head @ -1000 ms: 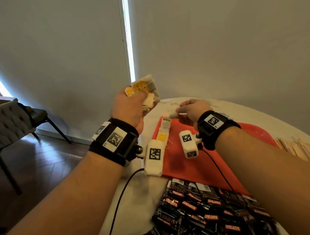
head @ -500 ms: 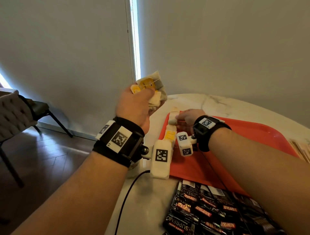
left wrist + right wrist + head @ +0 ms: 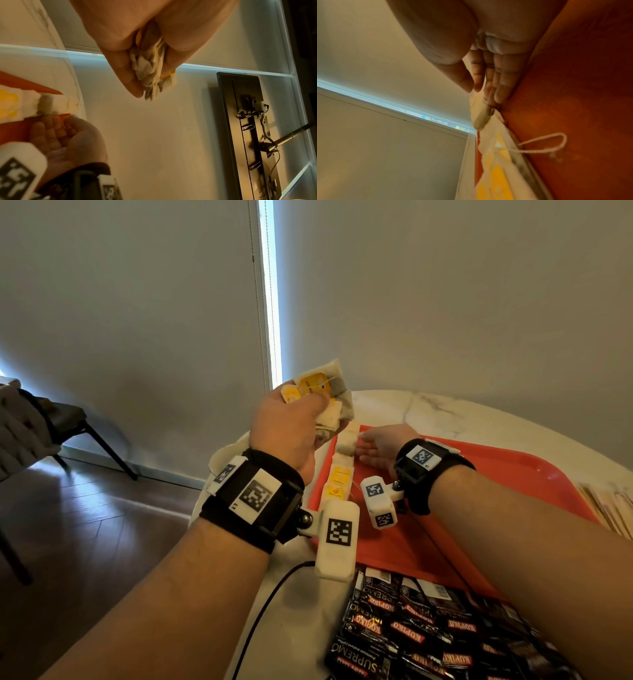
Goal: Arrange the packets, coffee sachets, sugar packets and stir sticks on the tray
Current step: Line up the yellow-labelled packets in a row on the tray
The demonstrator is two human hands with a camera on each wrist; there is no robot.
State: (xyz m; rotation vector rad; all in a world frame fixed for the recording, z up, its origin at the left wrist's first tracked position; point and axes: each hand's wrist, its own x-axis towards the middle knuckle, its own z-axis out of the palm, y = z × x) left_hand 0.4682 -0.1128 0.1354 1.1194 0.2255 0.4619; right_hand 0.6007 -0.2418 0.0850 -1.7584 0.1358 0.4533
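While left hand [image 3: 291, 426] clutches several packets [image 3: 320, 392], flat right hand [image 3: 376, 448] touches tray [image 3: 513, 474] row [image 3: 342, 470], perhaps four.

The marble table [image 3: 428, 409] bears a red tray [image 3: 513, 474] (coffee sachets [image 3: 428, 635] beside it).

home: wood floor [image 3: 85, 525], chair [image 3: 58, 422], blinds [image 3: 137, 302]

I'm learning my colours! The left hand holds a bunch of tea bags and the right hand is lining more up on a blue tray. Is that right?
Almost. The tray is red-orange, not blue, as the head view shows. The rest holds: the left hand grips a bunch of tea bags, and the right hand lines up more along the tray's left edge.
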